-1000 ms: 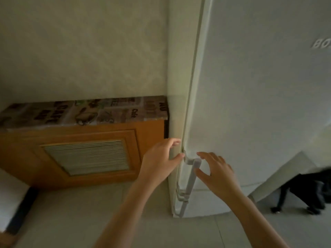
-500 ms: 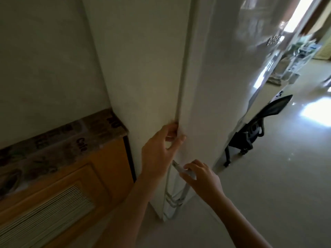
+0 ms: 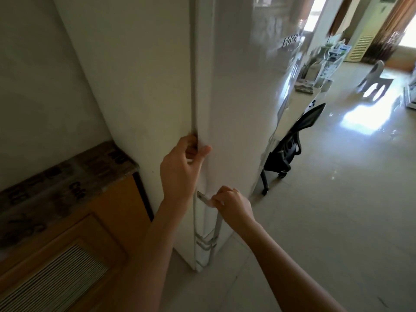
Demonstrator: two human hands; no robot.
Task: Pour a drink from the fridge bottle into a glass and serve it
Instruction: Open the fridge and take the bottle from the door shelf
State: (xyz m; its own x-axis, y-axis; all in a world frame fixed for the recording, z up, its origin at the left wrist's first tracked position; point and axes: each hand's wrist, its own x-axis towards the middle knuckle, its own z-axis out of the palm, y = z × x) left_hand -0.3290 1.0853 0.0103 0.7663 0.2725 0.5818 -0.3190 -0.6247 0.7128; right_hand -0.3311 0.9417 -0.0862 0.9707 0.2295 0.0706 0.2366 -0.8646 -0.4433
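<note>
The white fridge [image 3: 236, 104] stood on the tiled floor [image 3: 326, 210], its door seam facing the camera. The left hand [image 3: 180, 170] hooked its fingers into the seam at the door's edge, thumb pressed on the front. Just below, the right hand [image 3: 233, 202] was closed around the top of the door handle [image 3: 206, 200]. The bottle and glass were not visible. A black chair [image 3: 290, 145] stood behind the fridge.

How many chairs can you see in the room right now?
2. A black office chair stands just past the fridge door; a white plastic chair sits farther back near the bright window. Others may be hidden behind the fridge.
</note>
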